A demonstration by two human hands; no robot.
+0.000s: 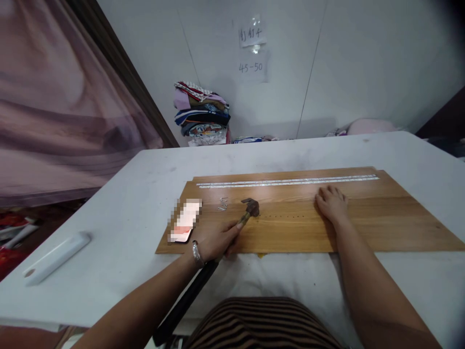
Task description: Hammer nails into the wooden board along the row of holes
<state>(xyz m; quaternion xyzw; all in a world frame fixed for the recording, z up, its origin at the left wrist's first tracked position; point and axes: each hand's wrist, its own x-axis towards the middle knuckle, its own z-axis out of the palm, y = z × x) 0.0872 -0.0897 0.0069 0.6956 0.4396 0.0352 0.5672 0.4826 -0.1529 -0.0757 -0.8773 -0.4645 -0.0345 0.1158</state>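
Note:
My left hand [220,241], with a metal bracelet at the wrist, is wrapped around the hammer [253,207] high on its handle. Its black grip slants back toward me below the wrist. The rusty claw head is at the left end of a row of small dark dots [283,216] on the wooden board [395,218]; whether it touches the board I cannot tell. Several loose nails [223,204] lie left of the hammer head. My right hand [332,203] rests on the board to the right of the dots, fingers stretched out, holding nothing.
Two white marked strips [286,182] run along the board's far side. A phone [186,220], partly blurred, lies at its left end. The white table [119,203] carries a long white plastic object [58,258]. Folded clothes [202,114] are stacked by the wall; a curtain [65,97] hangs left.

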